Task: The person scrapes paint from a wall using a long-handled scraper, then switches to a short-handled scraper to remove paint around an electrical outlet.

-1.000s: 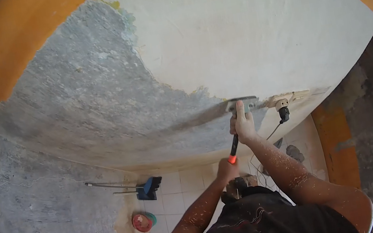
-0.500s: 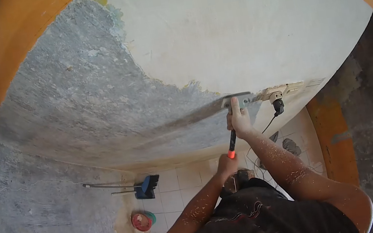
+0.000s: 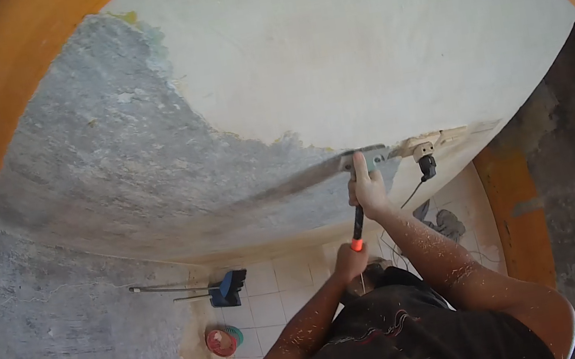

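The fingers of the right hand [image 3: 371,196] were closed around the neck of the scraper [image 3: 377,158], with one digit laid straight along its flat head; those of the left hand [image 3: 350,263] were curled shut around the handle, just below its orange band [image 3: 357,245], though their tips were hidden. The scraper's head met the lower part of the wall [image 3: 370,38], at the ragged border between the grey patch [image 3: 101,141] and the pale coat, just beside the socket box [image 3: 423,150] with its black plug [image 3: 428,167]. Little had just changed: the view had shifted slightly, but the grip and the head's place beside the box were nearly the same, which suggested steady work on one small stretch. The long axis ran up from near the body, leaning slightly right, and the head pointed away from the person, its broad edge lying crosswise. Farther out, by the left edge of the tiled floor [image 3: 262,281], were a blue dustpan [image 3: 224,295] and a red bucket [image 3: 220,343]
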Demonstrator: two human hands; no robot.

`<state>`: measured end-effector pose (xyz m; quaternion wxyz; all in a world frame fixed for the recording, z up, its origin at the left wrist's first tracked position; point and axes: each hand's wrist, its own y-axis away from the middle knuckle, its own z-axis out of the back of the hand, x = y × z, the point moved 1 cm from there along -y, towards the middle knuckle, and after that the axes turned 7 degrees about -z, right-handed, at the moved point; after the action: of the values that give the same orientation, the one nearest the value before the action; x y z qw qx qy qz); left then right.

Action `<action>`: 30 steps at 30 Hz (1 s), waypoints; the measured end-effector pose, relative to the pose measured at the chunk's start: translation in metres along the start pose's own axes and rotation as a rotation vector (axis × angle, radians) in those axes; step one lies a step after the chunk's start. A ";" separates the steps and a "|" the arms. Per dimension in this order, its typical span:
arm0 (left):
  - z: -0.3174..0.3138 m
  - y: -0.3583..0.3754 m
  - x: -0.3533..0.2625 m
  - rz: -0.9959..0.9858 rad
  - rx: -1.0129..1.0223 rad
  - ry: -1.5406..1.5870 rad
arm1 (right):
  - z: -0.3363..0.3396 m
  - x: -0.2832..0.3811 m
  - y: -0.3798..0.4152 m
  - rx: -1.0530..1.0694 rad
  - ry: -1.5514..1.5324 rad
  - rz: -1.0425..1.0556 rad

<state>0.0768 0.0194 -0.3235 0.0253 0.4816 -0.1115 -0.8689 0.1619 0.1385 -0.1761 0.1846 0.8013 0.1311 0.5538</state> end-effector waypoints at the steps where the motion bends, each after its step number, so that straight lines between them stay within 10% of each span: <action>1: 0.009 -0.001 -0.010 0.068 0.043 0.067 | 0.000 -0.001 0.000 0.019 -0.045 -0.009; 30: -0.018 0.005 -0.005 0.144 0.031 0.065 | 0.014 -0.008 -0.008 0.071 0.063 -0.052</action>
<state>0.0945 0.0120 -0.3280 0.0841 0.5007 -0.1584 -0.8468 0.1720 0.1399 -0.1909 0.1660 0.7859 0.1770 0.5688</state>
